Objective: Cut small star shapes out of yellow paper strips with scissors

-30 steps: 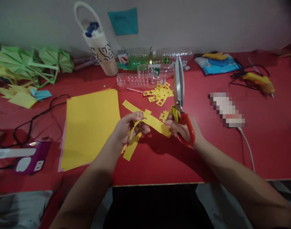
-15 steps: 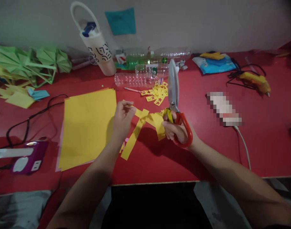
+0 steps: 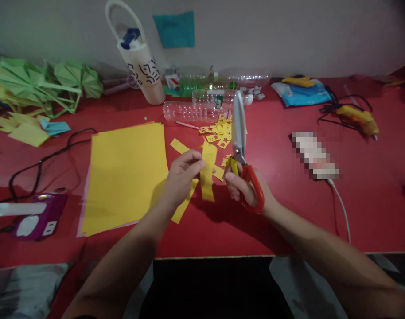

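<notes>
My left hand [image 3: 185, 175] pinches a short yellow paper strip [image 3: 208, 170] and holds it upright above the table. Red-and-yellow-handled scissors [image 3: 241, 137] rest in my right hand [image 3: 244, 184], blades pointing up and away from me, fingers curled round the handles. A little gap lies between the strip and my right hand. Beneath my left hand, longer yellow strips [image 3: 184, 208] lie on the red table, partly covered. Behind the strip is a pile of yellow paper pieces with star cut-outs [image 3: 220, 130]. Small yellow cut stars [image 3: 226, 160] sit beside the scissors.
A stack of yellow paper sheets [image 3: 126, 177] lies left of my hands. Clear plastic bottles [image 3: 192, 111] and a white tumbler [image 3: 144, 71] stand or lie at the back. A corded yellow glue gun [image 3: 358, 118] and a pixelated phone-like item [image 3: 313, 155] are on the right.
The yellow strip has passed from my right hand to my left, which moved right to take it. My right hand keeps the scissors, and the crossed strips on the table show more.
</notes>
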Demonstrator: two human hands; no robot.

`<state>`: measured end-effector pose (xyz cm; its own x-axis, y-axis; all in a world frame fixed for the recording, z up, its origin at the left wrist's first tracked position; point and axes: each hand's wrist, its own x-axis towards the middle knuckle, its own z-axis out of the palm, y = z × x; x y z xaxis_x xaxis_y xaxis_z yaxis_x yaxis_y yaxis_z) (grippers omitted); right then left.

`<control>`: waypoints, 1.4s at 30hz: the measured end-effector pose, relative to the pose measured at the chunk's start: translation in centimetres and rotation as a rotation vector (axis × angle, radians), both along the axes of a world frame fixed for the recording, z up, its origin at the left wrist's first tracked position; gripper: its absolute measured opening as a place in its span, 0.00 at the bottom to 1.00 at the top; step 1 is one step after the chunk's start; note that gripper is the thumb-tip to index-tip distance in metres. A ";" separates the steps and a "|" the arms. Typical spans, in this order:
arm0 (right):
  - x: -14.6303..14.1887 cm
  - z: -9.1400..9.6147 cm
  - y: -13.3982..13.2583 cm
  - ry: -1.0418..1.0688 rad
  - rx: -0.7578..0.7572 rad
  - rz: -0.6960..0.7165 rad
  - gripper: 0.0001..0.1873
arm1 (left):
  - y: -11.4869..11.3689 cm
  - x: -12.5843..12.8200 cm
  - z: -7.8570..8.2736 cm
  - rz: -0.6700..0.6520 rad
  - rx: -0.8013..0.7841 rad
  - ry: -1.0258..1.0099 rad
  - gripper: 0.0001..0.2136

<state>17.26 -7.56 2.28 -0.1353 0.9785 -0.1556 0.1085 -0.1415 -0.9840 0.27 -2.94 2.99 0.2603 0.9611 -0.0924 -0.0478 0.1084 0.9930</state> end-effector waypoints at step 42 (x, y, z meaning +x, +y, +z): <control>1.4 -1.5 -0.4 -0.245 0.031 0.342 0.31 | 1.2 -1.1 -1.2 0.242 0.141 -0.162 0.07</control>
